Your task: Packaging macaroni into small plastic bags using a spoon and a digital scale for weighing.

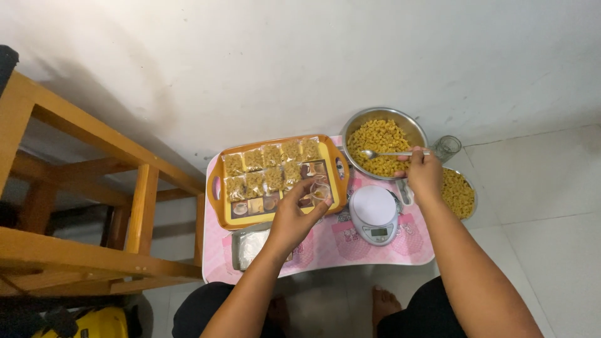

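In the head view, a spoon [387, 153] is gripped by the closed right hand [424, 172] over the steel bowl [382, 145] of pasta, ready for scooping. An empty clear bag [319, 188] is pinched by the left hand [294, 216] above the orange tray [216, 188], beside the scale [374, 213].

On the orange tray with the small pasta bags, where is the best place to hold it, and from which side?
Take the orange tray by the cut-out handles at its two short ends, one hand from each side. The left handle is free; the left hand, with a clear bag, reaches over the near right part. A level lift probably keeps the filled pasta bags in rows.
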